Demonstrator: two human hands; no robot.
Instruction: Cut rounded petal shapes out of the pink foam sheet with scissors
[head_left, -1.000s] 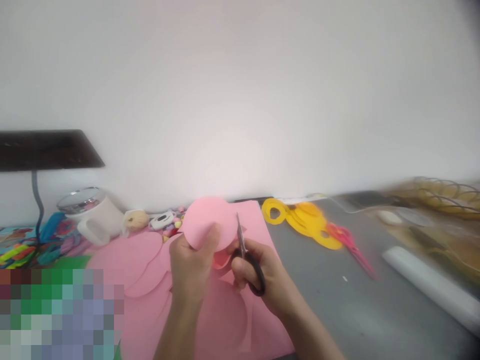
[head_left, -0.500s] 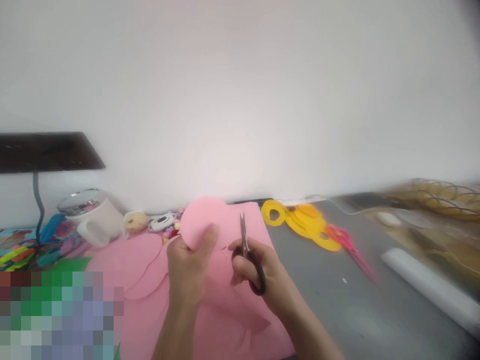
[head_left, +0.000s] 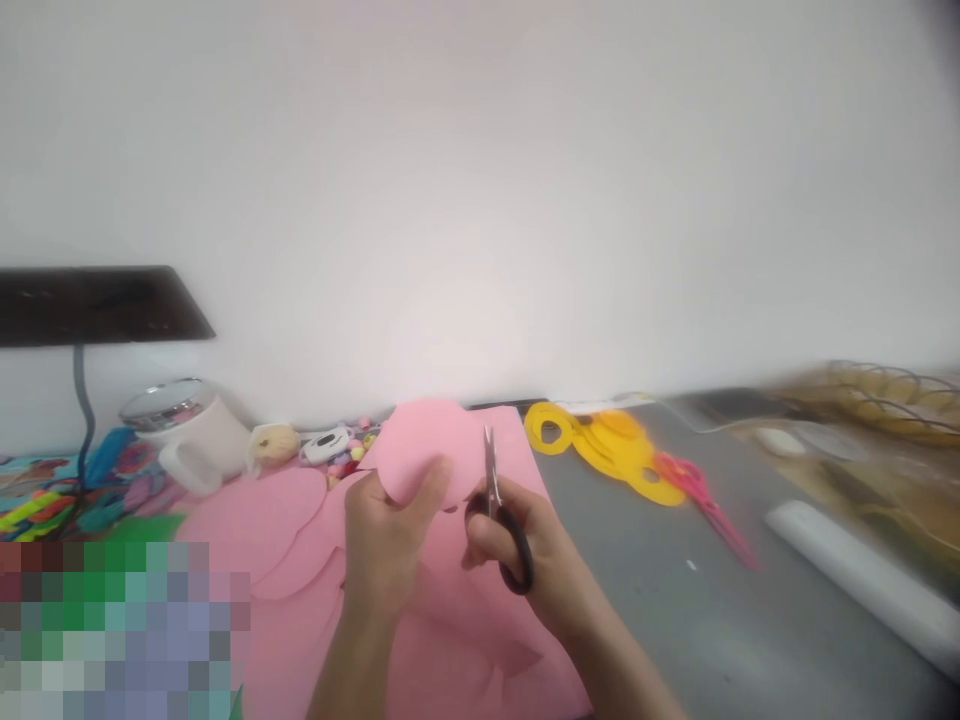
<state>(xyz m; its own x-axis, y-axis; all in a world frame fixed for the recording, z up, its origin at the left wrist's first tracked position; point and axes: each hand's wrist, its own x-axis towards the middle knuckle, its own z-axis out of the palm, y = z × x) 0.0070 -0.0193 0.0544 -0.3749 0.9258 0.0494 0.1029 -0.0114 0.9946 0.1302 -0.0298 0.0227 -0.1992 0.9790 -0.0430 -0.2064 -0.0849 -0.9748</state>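
My left hand [head_left: 386, 535] pinches a rounded piece of pink paper [head_left: 420, 445], thumb on top and fingers behind it. In my right hand [head_left: 517, 535] is a pair of black-handled scissors [head_left: 492, 475], with thumb and fingers through the loops. The blades point up and away from me, slightly parted, just right of the held paper and apart from it. Beneath both hands lie pink paper sheets [head_left: 480, 640]. Several pink paper rounds [head_left: 255, 520] overlap to the left of my left hand.
Yellow paper rings [head_left: 551, 428] and pink scissors [head_left: 705, 505] lie right on the grey table [head_left: 645, 620]. A white roll [head_left: 855, 580] is further right. At left stand a white mug [head_left: 199, 445], small beads and colourful trinkets. A white wall rises behind.
My left hand and the held paper have shifted slightly right, and the paper has turned a little. The black scissors keep nearly the same place, their blades slightly parted.
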